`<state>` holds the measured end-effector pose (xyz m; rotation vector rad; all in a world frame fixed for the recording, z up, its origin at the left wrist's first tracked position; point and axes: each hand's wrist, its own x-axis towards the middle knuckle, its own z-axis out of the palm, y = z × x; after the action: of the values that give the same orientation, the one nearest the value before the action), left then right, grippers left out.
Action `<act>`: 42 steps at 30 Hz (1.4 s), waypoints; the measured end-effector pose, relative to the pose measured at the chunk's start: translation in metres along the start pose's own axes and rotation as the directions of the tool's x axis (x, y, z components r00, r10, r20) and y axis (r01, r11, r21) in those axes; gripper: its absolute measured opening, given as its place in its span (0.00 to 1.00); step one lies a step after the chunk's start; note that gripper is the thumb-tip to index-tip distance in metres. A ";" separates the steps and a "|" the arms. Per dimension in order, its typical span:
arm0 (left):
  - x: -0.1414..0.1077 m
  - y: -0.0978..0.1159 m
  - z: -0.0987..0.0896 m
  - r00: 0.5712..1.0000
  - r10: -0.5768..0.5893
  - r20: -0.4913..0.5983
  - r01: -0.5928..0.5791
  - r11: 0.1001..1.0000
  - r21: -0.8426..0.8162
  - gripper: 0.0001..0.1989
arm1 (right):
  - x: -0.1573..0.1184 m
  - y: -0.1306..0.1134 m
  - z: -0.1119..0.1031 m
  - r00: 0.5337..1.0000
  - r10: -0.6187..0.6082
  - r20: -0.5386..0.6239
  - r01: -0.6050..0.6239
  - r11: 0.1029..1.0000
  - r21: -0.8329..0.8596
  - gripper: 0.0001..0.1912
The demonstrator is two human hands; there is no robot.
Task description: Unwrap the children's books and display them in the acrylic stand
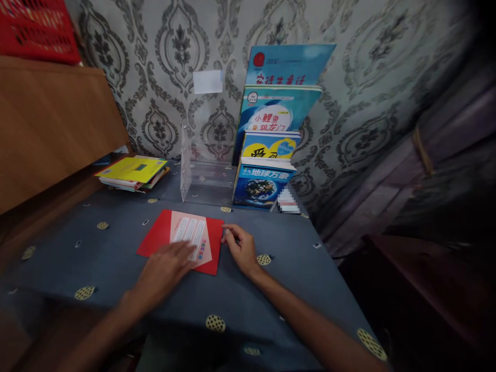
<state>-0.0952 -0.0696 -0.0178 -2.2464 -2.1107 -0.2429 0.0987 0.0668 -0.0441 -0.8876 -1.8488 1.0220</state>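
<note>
The red book [189,232] lies flat on the counter [116,248], which bears it. At its 7 o'clock, the left hand [165,266] spreads unclenched fingers over the cover, apparently steadying it; at 3 o'clock, the right hand [243,251] curls its fingers by the edge, whether pinching I cannot tell. At 1 o'clock, upright books [267,147] stand tiered, seemingly propped by the clear rack [186,170].

Dim, cool light falls here on the damask wallpaper [182,46], while deep shadow swallows the purplish curtain [364,165] at right. The left hand [166,261] blurs; the right hand [242,252] looks crisper. Outer edges smear; pixelation masks a patch beside the books [259,188].
</note>
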 end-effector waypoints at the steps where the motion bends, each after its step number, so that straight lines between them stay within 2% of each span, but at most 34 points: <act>1: 0.004 -0.012 -0.004 0.996 -0.084 -0.030 0.085 0.995 0.058 0.19 | -0.001 0.000 -0.001 1.000 -0.026 0.003 0.026 0.999 -0.041 0.17; 4: 0.013 -0.044 -0.011 0.942 -0.335 -0.032 0.333 0.911 0.242 0.21 | -0.004 -0.001 -0.001 0.978 -0.200 0.064 0.208 0.961 -0.181 0.14; 7: 0.014 -0.053 -0.011 0.910 -0.415 0.008 0.395 0.872 0.288 0.20 | -0.007 -0.004 0.000 0.888 -0.418 0.189 0.455 0.859 -0.235 0.13; 9: 0.014 -0.046 -0.009 0.913 -0.407 0.016 0.386 0.879 0.281 0.19 | -0.008 -0.006 0.001 0.826 -0.508 0.242 0.560 0.789 -0.253 0.12; 12: 0.015 -0.024 -0.003 0.929 -0.370 0.016 0.358 0.908 0.218 0.18 | -0.009 -0.011 -0.001 0.756 -0.575 0.312 0.653 0.694 -0.303 0.11; 14: 0.017 -0.006 0.002 0.955 -0.295 0.002 0.291 0.943 0.158 0.16 | -0.009 -0.016 -0.004 0.716 -0.591 0.372 0.697 0.630 -0.341 0.12; 16: 0.020 0.009 0.008 0.979 -0.203 -0.021 0.204 0.974 0.093 0.14 | -0.009 -0.022 -0.006 0.695 -0.587 0.416 0.719 0.585 -0.376 0.13; 19: 0.023 0.024 0.016 0.993 -0.110 -0.040 0.109 0.994 -0.027 0.14 | -0.010 -0.028 -0.004 0.720 -0.529 0.450 0.693 0.594 -0.410 0.13; 22: 0.023 0.027 0.021 0.995 -0.082 -0.053 0.076 0.991 -0.109 0.12 | -0.007 -0.032 0.004 0.761 -0.427 0.487 0.628 0.672 -0.392 0.12; 24: 0.021 0.025 0.023 0.994 -0.070 -0.084 0.058 0.988 -0.142 0.10 | -0.003 -0.033 0.011 0.764 -0.373 0.526 0.595 0.723 -0.352 0.15; 29: 0.017 0.021 0.030 0.986 -0.037 -0.162 0.012 0.989 -0.151 0.08 | 0.010 -0.030 0.029 0.778 -0.226 0.586 0.507 0.776 -0.374 0.22; 32: 0.015 0.021 0.032 0.984 -0.017 -0.179 -0.007 0.992 -0.130 0.10 | 0.012 -0.023 0.031 0.795 -0.172 0.582 0.470 0.782 -0.410 0.23; 37: 0.016 0.020 0.028 0.987 -0.014 -0.157 -0.004 0.994 -0.113 0.12 | 0.007 -0.009 0.011 0.855 -0.098 0.510 0.385 0.778 -0.496 0.22; 42: 0.017 0.019 0.025 0.990 -0.002 -0.142 -0.010 0.997 -0.081 0.12 | 0.000 0.007 -0.033 0.915 0.016 0.402 0.254 0.752 -0.608 0.24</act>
<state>-0.0733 -0.0509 -0.0391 -2.2031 -2.0590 -0.4818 0.1290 0.0796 -0.0395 -0.9793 -2.6516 0.4617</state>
